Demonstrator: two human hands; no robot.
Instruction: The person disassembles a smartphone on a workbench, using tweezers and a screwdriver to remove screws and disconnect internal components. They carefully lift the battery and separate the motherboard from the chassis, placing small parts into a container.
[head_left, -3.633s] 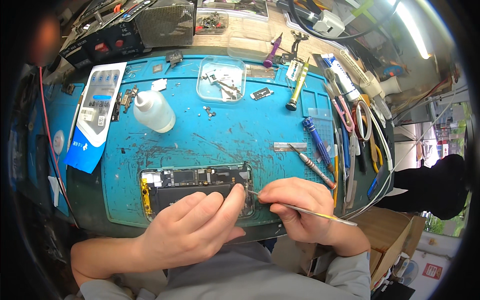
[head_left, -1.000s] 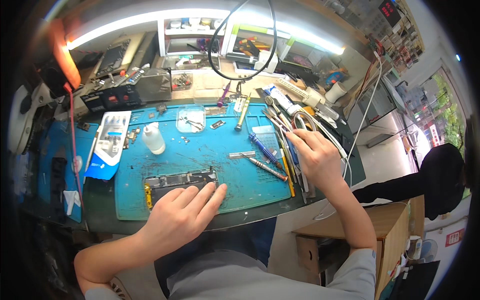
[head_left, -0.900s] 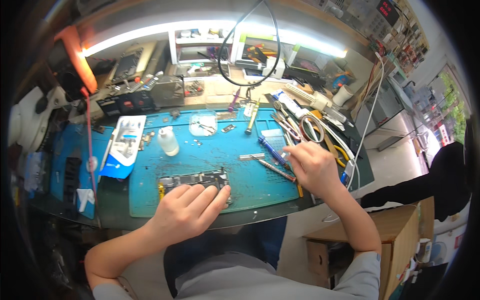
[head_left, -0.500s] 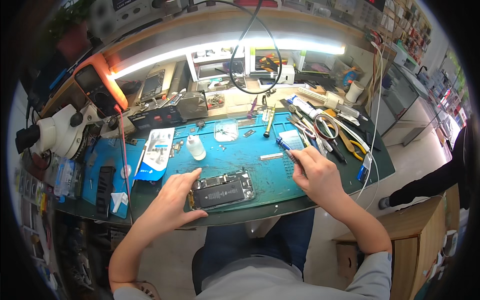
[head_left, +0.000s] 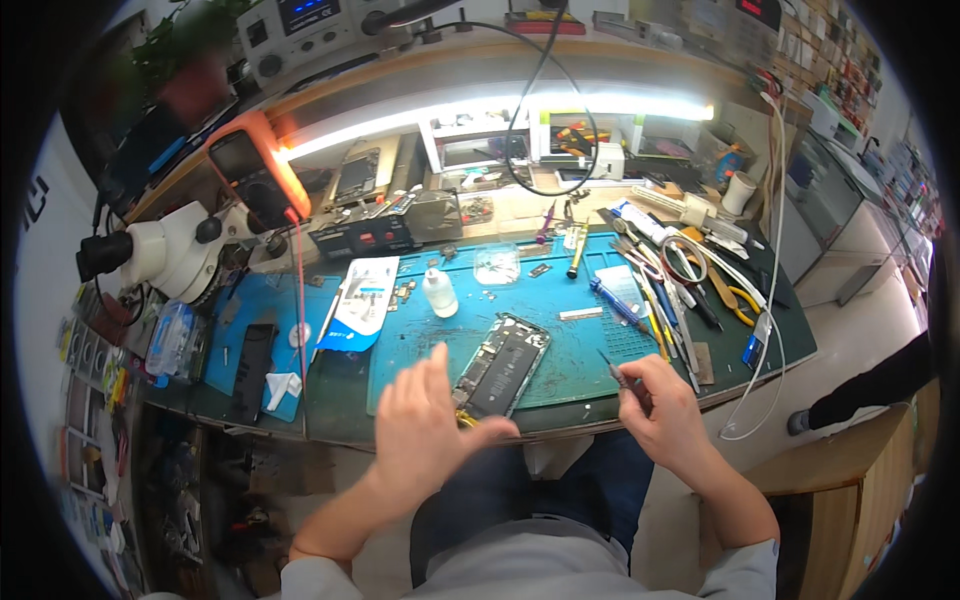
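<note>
An opened phone [head_left: 502,365] with its insides showing lies tilted on the blue work mat [head_left: 570,345], near the front edge. My left hand [head_left: 428,432] pinches the phone's lower end between thumb and fingers. My right hand [head_left: 662,410] is shut on a thin screwdriver [head_left: 612,368] whose tip points up and to the left, a little right of the phone and not touching it.
A small white bottle [head_left: 438,292], a clear dish [head_left: 497,264] and a white and blue packet [head_left: 360,300] sit on the mat's far part. Several hand tools [head_left: 670,290] and cables lie at the right. A microscope [head_left: 165,255] and an orange multimeter [head_left: 258,180] stand at the left.
The view has pulled back and up. The phone has turned from lying across to slanting. My right hand came back from the tools at the right with a thin screwdriver.
</note>
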